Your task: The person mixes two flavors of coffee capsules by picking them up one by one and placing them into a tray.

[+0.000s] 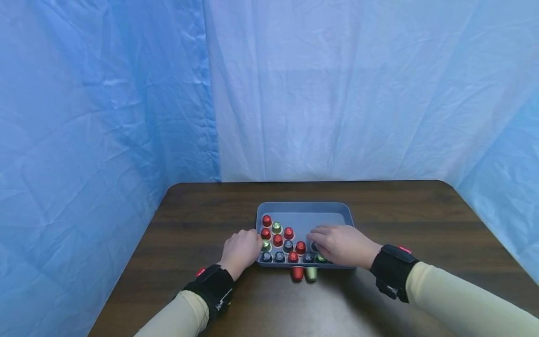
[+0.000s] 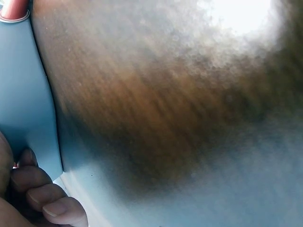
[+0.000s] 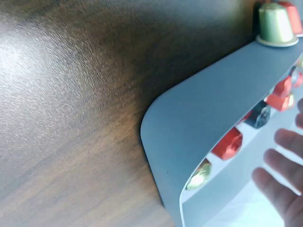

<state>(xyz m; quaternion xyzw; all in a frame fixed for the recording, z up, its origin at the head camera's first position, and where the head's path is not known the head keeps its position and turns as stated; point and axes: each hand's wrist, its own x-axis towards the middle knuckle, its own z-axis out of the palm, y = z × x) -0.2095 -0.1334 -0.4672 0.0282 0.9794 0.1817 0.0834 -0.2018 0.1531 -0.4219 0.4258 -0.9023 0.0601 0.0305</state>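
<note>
A grey-blue tray [image 1: 305, 207] holds several coffee capsules in red, green and dark blue, most of them toward its left and front. At the tray's left side, my left hand [image 1: 243, 250] grips the rim; its curled fingers [image 2: 40, 191] show against the outer wall in the left wrist view. My right hand [image 1: 343, 244] is over the tray's right part, palm down, fingers fairly straight, hiding some capsules. In the right wrist view its fingers [image 3: 284, 161] are apart from the nearest visible capsules. A red capsule [image 1: 297, 274] and a green capsule [image 1: 311, 274] lie outside against the front wall.
The tray stands on a dark brown wooden table [image 1: 202, 201]. Light blue sheets [image 1: 286, 93] hang behind the table and at both sides. Black bands [image 1: 391, 271] circle both wrists.
</note>
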